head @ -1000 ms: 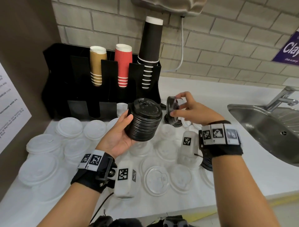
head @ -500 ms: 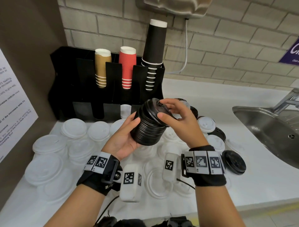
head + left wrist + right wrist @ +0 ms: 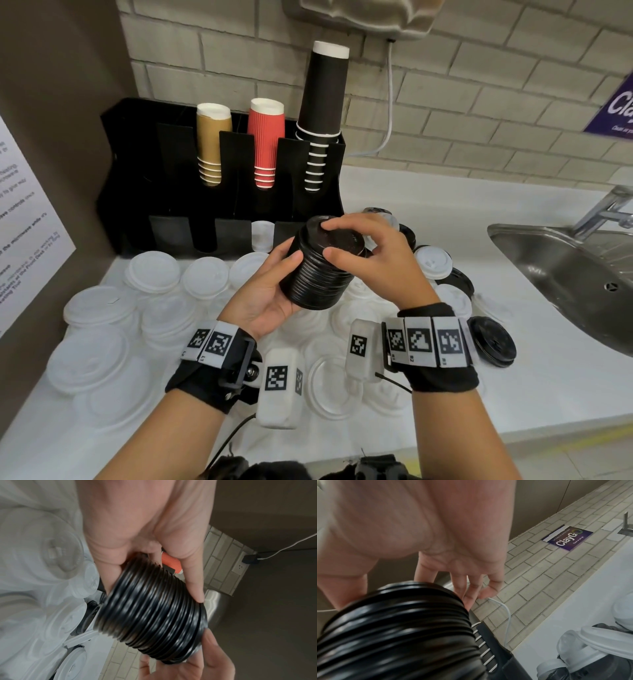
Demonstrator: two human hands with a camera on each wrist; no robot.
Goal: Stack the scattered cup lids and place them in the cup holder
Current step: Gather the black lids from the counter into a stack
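Observation:
I hold a tall stack of black cup lids (image 3: 317,277) tilted above the counter, in front of the black cup holder (image 3: 171,161). My left hand (image 3: 270,274) grips the stack's side from the left, thumb on the ribbed rims (image 3: 150,618). My right hand (image 3: 363,250) sits over the top end, with thumb and fingers curled round the top black lid (image 3: 337,236). In the right wrist view the stack (image 3: 393,628) fills the lower left under my fingers (image 3: 467,596). Many white lids (image 3: 154,270) lie scattered on the counter.
Brown (image 3: 210,144), red (image 3: 265,140) and black cups (image 3: 323,113) stand in the holder's slots. Loose black lids (image 3: 493,342) and white lids (image 3: 433,262) lie to the right. A steel sink (image 3: 565,274) with a tap is at the far right. A brown wall closes the left side.
My right hand carried a black lid from the right of the counter onto the top of the stack and now grips it there. My left hand kept holding the stack.

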